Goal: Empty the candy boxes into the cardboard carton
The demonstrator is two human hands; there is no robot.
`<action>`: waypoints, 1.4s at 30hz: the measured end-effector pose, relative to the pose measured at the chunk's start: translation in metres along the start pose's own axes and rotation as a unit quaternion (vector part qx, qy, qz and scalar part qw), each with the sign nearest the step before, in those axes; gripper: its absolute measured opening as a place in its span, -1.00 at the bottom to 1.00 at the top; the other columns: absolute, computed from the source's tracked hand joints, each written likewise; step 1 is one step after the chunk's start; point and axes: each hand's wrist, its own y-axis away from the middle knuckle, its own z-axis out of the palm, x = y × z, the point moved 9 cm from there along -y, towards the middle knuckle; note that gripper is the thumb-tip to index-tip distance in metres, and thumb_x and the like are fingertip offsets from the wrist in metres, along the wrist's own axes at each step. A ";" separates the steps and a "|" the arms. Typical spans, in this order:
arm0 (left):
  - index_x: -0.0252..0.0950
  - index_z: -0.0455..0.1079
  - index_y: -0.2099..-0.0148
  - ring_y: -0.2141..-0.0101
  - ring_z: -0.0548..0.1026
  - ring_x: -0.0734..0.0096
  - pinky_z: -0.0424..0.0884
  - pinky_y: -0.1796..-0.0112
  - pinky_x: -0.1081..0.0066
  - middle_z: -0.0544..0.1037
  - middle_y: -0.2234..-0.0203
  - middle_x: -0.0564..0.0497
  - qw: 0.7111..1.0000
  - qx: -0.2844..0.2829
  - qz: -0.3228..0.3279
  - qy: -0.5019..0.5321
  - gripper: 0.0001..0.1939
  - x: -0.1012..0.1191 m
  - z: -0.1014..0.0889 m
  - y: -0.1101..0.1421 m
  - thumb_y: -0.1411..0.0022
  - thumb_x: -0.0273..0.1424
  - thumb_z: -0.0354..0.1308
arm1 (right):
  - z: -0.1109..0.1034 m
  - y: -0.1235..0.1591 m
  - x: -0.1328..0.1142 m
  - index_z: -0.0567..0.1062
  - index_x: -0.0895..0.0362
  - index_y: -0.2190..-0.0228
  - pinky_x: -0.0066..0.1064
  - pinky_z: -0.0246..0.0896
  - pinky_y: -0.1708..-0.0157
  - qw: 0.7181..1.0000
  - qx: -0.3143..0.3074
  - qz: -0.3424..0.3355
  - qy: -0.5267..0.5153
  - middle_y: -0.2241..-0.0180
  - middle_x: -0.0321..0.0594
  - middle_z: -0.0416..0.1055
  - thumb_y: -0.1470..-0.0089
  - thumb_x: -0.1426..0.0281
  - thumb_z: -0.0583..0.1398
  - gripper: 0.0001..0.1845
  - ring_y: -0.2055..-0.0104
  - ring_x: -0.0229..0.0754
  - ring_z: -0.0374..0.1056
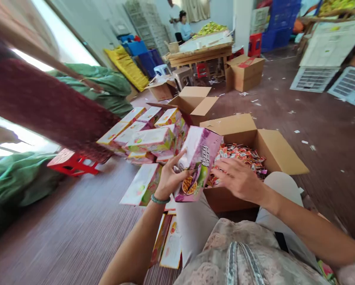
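Note:
A purple and white carton with passion fruit printed on it (198,158) is tilted above my lap. My left hand (173,174) grips its left side, thumb across the printed face, a green bangle on the wrist. My right hand (239,178) hovers just right of the carton, over a cardboard box (231,200) full of small red and white sachets (242,154). Its fingers are stretched out and slightly blurred, and I see nothing held in them. Left of the carton stands a stack of similar pink, yellow and white cartons (150,138).
An open cardboard box (192,103) stands behind the sachets. More cartons (171,241) lie by my left leg. A red stool (73,162) and green sacking (26,174) are at left. Two people (185,29) are by a far table (201,51); white crates (328,51) stand at right.

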 end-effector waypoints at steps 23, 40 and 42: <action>-0.14 0.47 -0.16 -0.30 0.36 -0.07 0.30 -0.30 0.08 0.48 -0.23 -0.05 0.775 -0.447 -0.052 0.444 -0.32 0.025 0.212 0.010 0.08 -0.38 0.39 | 0.033 0.020 0.146 0.12 0.03 0.53 -0.47 -0.08 0.57 0.615 0.241 0.505 -0.556 0.58 -0.49 -0.05 -0.02 -0.33 0.34 -0.21 0.55 -0.34 -0.15; -0.33 0.62 0.14 0.38 0.49 0.34 0.42 0.30 0.41 0.65 0.33 -0.03 0.844 -0.390 -0.131 0.345 -0.58 0.017 0.284 0.011 -0.02 -0.17 0.53 | 0.046 0.048 0.142 0.41 0.11 0.47 -0.32 0.08 0.32 0.889 -0.177 0.273 -0.324 0.47 -0.28 0.35 -0.19 -0.27 0.28 -0.31 0.41 -0.22 0.20; -0.33 0.55 0.32 0.39 0.43 0.34 0.39 0.29 0.40 0.56 0.46 0.01 0.868 -0.370 -0.080 0.322 -0.63 0.030 0.279 0.009 -0.07 -0.13 0.48 | 0.045 0.052 0.093 0.51 0.14 0.39 -0.22 0.16 0.17 0.919 -0.294 0.127 -0.227 0.35 -0.16 0.46 -0.19 -0.23 0.32 -0.35 0.28 -0.11 0.31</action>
